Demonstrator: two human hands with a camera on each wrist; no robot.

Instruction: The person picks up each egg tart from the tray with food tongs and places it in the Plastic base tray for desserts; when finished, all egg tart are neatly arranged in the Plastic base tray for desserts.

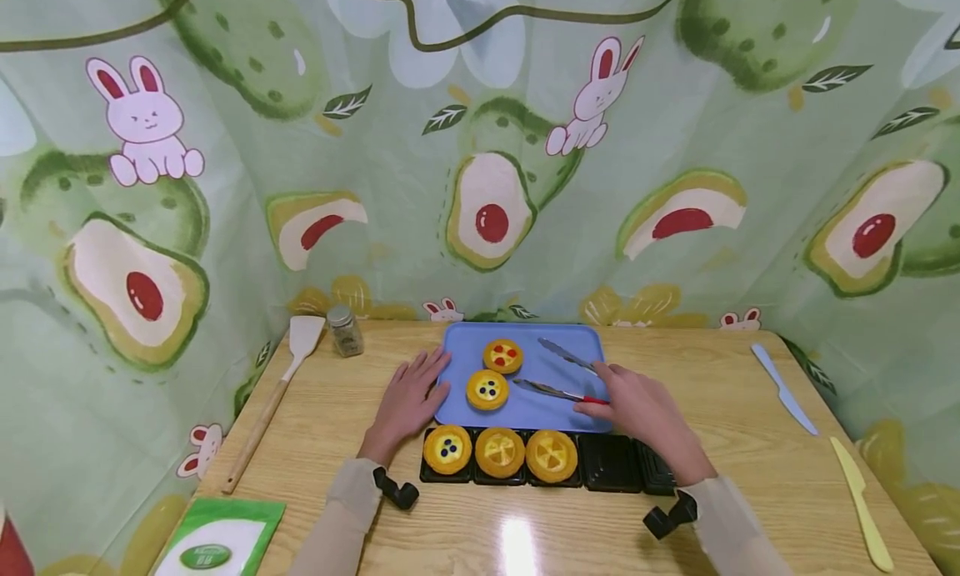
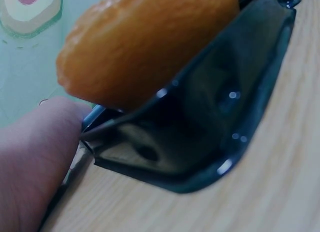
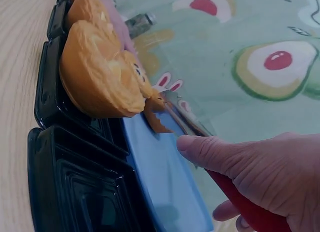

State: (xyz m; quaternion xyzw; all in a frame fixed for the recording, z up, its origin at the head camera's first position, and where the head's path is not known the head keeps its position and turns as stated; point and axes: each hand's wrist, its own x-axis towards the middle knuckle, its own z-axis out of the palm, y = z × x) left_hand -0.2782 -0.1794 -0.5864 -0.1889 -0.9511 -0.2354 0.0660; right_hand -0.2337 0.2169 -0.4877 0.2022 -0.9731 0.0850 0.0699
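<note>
My right hand [image 1: 641, 405] grips metal tongs [image 1: 551, 390] with red handles, their arms spread apart above the right half of a blue tray [image 1: 461, 336]. Nothing is between the tong tips. On the tray lie an egg tart with red fruit [image 1: 502, 357] and, just in front of it, one with dark berries [image 1: 487, 391]. My left hand [image 1: 408, 395] rests at the tray's left edge, fingers extended. Along the tray's near side runs a row of black plastic compartments [image 1: 611, 462]. Three at the left hold tarts [image 1: 552, 456]; the right ones hold none. A tart's side [image 2: 150, 47] fills much of the left wrist view.
A white spatula [image 1: 279, 393] with a wooden handle and a small spice jar [image 1: 346, 333] are at the left. A green and white packet [image 1: 221, 538] lies front left. Blue [image 1: 783, 388] and yellow [image 1: 860, 501] plastic knives lie at the right. A patterned curtain surrounds the table.
</note>
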